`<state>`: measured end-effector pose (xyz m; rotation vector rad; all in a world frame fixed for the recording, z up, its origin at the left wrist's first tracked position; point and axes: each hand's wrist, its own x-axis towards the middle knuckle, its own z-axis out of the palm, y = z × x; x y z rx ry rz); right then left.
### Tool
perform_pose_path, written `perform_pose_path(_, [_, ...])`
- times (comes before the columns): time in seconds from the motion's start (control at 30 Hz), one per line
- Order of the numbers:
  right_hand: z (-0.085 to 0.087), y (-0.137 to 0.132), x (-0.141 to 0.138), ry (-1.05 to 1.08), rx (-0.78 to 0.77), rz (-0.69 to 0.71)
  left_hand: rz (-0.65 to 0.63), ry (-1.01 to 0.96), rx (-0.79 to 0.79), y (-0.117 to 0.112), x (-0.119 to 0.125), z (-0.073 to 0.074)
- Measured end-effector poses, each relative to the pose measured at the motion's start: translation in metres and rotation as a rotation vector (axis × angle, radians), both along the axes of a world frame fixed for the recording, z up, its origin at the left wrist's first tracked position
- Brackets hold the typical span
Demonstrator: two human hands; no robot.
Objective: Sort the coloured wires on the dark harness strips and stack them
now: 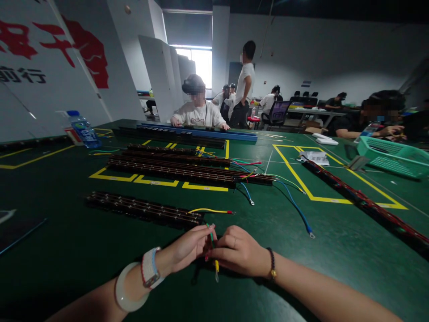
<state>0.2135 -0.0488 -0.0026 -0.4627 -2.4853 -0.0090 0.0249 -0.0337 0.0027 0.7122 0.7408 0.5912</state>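
Note:
My left hand, with a watch and a pale bangle at the wrist, pinches a green wire between thumb and fingers. Close beside it, my right hand has its fingers closed on the same bunch of wire ends. Below the fingers hangs a ring terminal with a yellow sleeve, and a bit of red shows between the hands. Just beyond lies a long dark strip with metal bars. From its right end comes a yellow wire with a red-sleeved lug. My fingers hide part of the wires.
Several similar dark strips lie farther back, with blue wires trailing right. A wired strip runs along the right. A green basket and a water bottle stand on the table. A person works opposite.

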Motion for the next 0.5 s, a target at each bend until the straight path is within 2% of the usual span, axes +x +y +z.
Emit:
perform_pose_path(0.1, [0.003,-0.001,0.002,0.026,0.008,-0.001,-0.033,0.030,0.035,-0.001,0.000,0.005])
perform_pose_path(0.17, [0.007,-0.001,0.004,0.085,-0.046,-0.019,-0.118,0.101,0.060,-0.002,-0.003,0.006])
perform_pose_path(0.2, [0.009,-0.002,0.004,0.117,-0.087,-0.033,-0.198,0.129,0.073,-0.002,-0.005,0.006])
perform_pose_path(0.27, [0.011,-0.002,0.004,0.164,-0.138,-0.054,-0.450,0.140,0.083,-0.001,-0.010,0.003])
perform_pose_path(0.37, [0.007,-0.003,0.001,0.107,-0.060,0.007,-0.866,0.089,0.066,0.002,-0.017,-0.003])
perform_pose_path(0.43, [0.001,-0.004,-0.002,-0.010,0.007,0.065,-1.017,0.049,0.057,0.004,-0.020,-0.006])
perform_pose_path(0.5, [-0.004,-0.005,-0.004,-0.145,0.018,0.099,-1.076,0.017,0.062,0.005,-0.021,-0.006])
